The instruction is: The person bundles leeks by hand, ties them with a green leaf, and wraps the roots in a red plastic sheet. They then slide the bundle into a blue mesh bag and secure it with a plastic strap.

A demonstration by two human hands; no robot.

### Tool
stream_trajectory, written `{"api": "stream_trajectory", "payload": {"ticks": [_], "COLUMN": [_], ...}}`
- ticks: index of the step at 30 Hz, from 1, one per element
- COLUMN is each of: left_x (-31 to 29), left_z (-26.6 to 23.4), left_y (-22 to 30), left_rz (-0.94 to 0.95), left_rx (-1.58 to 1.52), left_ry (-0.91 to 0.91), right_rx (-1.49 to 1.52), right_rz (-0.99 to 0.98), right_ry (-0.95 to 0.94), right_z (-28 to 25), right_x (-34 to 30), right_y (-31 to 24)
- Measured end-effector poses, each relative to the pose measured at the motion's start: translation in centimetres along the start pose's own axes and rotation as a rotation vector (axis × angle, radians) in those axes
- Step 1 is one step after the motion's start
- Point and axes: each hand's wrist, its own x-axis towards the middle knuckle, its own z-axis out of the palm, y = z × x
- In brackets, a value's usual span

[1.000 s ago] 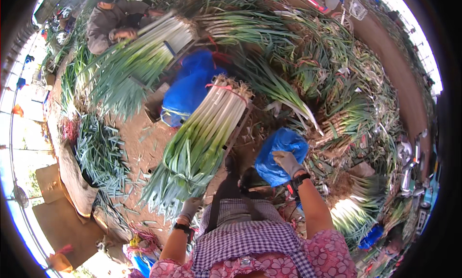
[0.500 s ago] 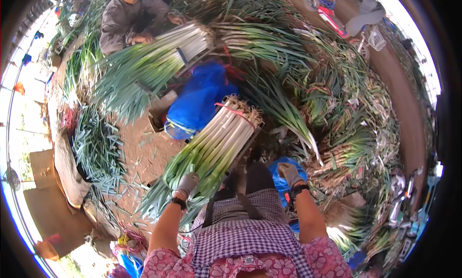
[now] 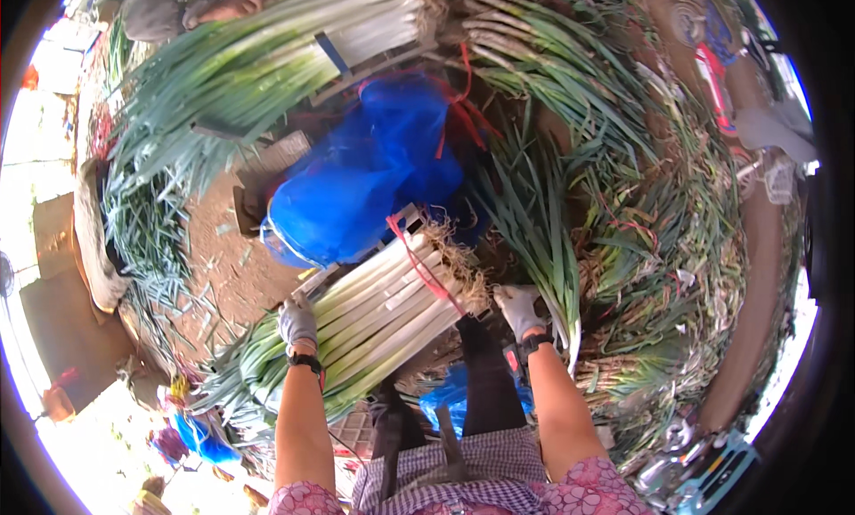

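A large leek bundle (image 3: 387,301) lies slantwise in front of me, its white stems bound with a red tie near the roots. My left hand (image 3: 297,322), in a grey glove, is closed at the bundle's far left edge, where the stems turn green. At the root end (image 3: 463,270) is my right hand (image 3: 519,308), gloved too, its fingers reaching forward with nothing visible in them. A metal rack (image 3: 325,274) shows partly from beneath the bundle. Beyond it lies a blue mesh bag (image 3: 356,176).
A second leek pile (image 3: 267,61) rests on a rack at the back, beside a co-worker's hand (image 3: 236,5). Loose leeks (image 3: 539,212) and trimmed leaves (image 3: 668,274) spread along the right. Cut green pieces (image 3: 151,221) lie left. A blue plastic bag (image 3: 459,399) is by my legs.
My view has moved nearer the bundle. My left hand has gone from the leaves to the bundle's far left edge. My right hand has left the blue plastic bag for the root end.
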Motion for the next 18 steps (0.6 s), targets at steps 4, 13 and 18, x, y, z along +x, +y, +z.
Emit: {"api": "stream_trajectory", "payload": {"ticks": [4, 13, 18], "left_x": [-0.1, -0.8, -0.8], "left_z": [3.5, 3.3, 3.6], "left_y": [0.2, 0.5, 0.8], "left_rz": [-0.055, -0.016, -0.001], "left_rx": [0.043, 0.023, -0.013], "left_ry": [0.096, 0.186, 0.191], "right_rx": [-0.241, -0.005, 0.033], "right_rz": [-0.234, -0.076, 0.437], "right_ry": [-0.236, -0.724, -0.797], "right_z": [-0.5, 6.7, 7.7], "right_x": [7.5, 17.6, 19.7], "right_y": [-2.6, -1.8, -0.5]}}
